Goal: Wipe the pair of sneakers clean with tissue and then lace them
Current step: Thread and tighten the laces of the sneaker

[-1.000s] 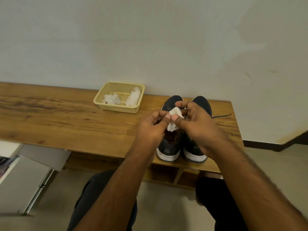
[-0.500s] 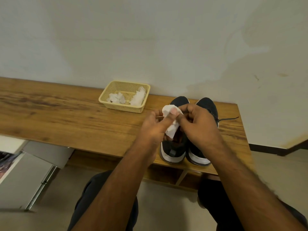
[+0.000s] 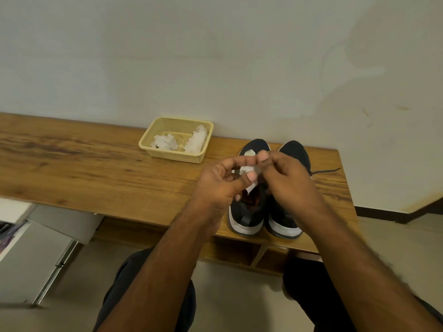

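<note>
Two dark sneakers with white soles stand side by side on the wooden bench, the left sneaker (image 3: 247, 212) and the right sneaker (image 3: 291, 154), toes toward the wall. Above them my left hand (image 3: 219, 183) and my right hand (image 3: 285, 178) meet, both pinching one white tissue (image 3: 247, 170) between fingertips and thumbs. Part of the tissue hangs down over the left sneaker's opening. A dark lace (image 3: 326, 171) trails from the right sneaker toward the bench's right end.
A yellow mesh basket (image 3: 176, 156) with crumpled white tissues sits on the bench (image 3: 84, 168) against the wall, left of the sneakers. The bench ends just right of the shoes. Grey furniture (image 3: 33, 259) stands low at the left. My knees are under the bench edge.
The view has shifted slightly. My hands stay together over the sneakers and keep working the tissue, which now looks more bunched between the fingertips.
</note>
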